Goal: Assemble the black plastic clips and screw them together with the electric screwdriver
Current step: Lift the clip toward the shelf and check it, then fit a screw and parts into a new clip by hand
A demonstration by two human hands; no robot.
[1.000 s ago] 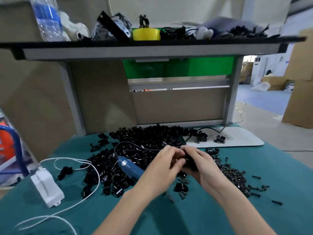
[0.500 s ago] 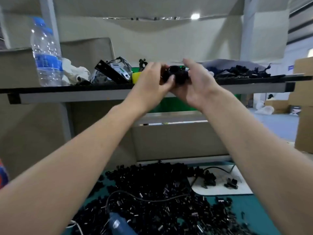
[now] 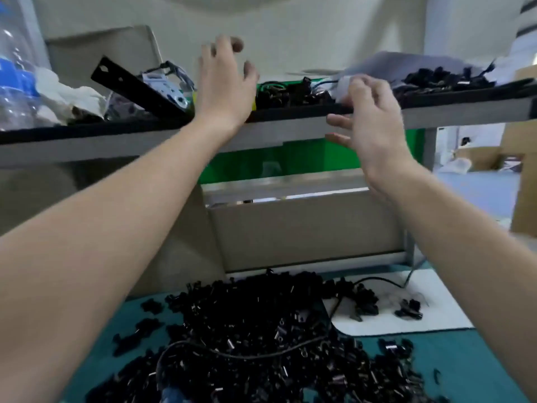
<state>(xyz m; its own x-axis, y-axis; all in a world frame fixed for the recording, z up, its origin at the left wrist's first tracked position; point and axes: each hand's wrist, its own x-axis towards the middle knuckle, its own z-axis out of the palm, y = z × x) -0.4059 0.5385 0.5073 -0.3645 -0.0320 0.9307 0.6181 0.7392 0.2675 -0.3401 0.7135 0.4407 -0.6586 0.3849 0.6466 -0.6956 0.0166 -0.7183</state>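
Both arms reach up to the raised shelf (image 3: pixel 290 132). My left hand (image 3: pixel 225 82) hovers above the shelf with fingers loosely spread and holds nothing. My right hand (image 3: pixel 369 117) is at the shelf's front edge, fingers relaxed and empty. Between the two hands a cluster of black clips (image 3: pixel 290 93) lies on the shelf. A big heap of loose black clips (image 3: pixel 261 330) covers the green table mat (image 3: pixel 494 359) below. The blue tip of the electric screwdriver (image 3: pixel 171 395) shows at the bottom edge, its black cable (image 3: pixel 247 356) running over the heap.
On the shelf stand a water bottle (image 3: pixel 14 68), crumpled white cloth (image 3: pixel 66 94), a black bar (image 3: pixel 136 88) and more black parts (image 3: pixel 447 80) at the right. A white pad (image 3: pixel 406 315) with a few clips lies on the table. Cardboard boxes (image 3: pixel 523 170) stand at the right.
Both hands rose from the table to the shelf with a clip assembly, then let it go there. They have now drawn apart and are empty.
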